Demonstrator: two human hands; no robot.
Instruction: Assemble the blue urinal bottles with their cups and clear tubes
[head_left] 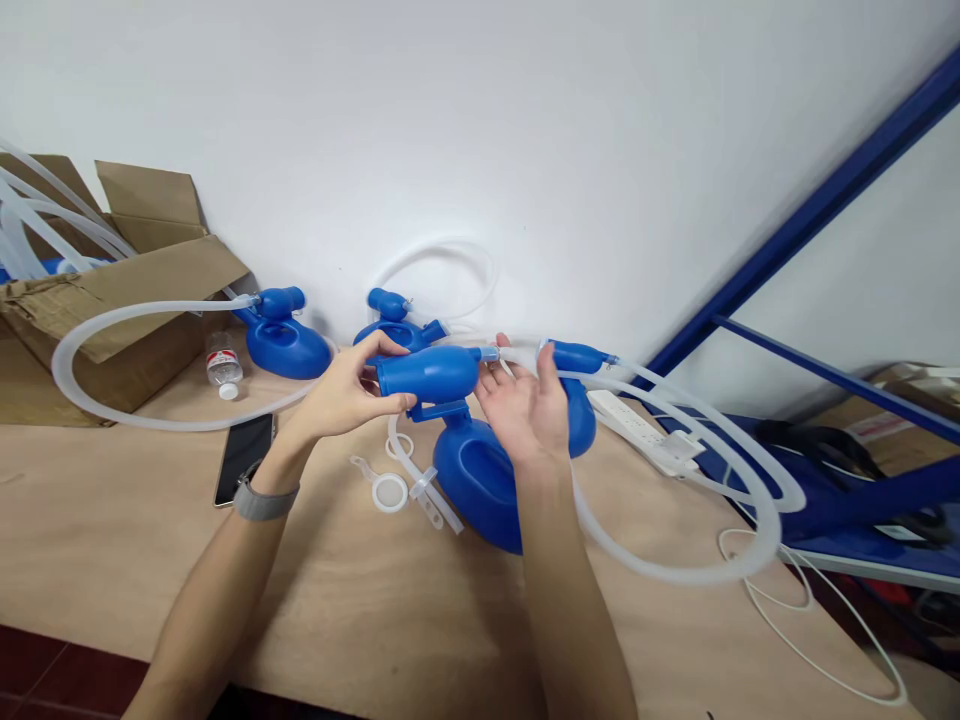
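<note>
My left hand grips the wide end of a blue plastic urinal funnel, thumb below and fingers on top. A clear connector on the funnel's narrow end joins a translucent hose. My right hand is beside that joint, palm up, fingers spread, close to the hose; whether it touches the hose I cannot tell. Below the funnel stands a blue urinal bottle, partly hidden by my right forearm. A white round cap with a strap and a short tube with a clip lie left of it.
Other blue bottles with hoses stand at the left, against the wall and behind my right hand. A carton of hoses, a water bottle and a phone are left. A power strip and blue rack are right.
</note>
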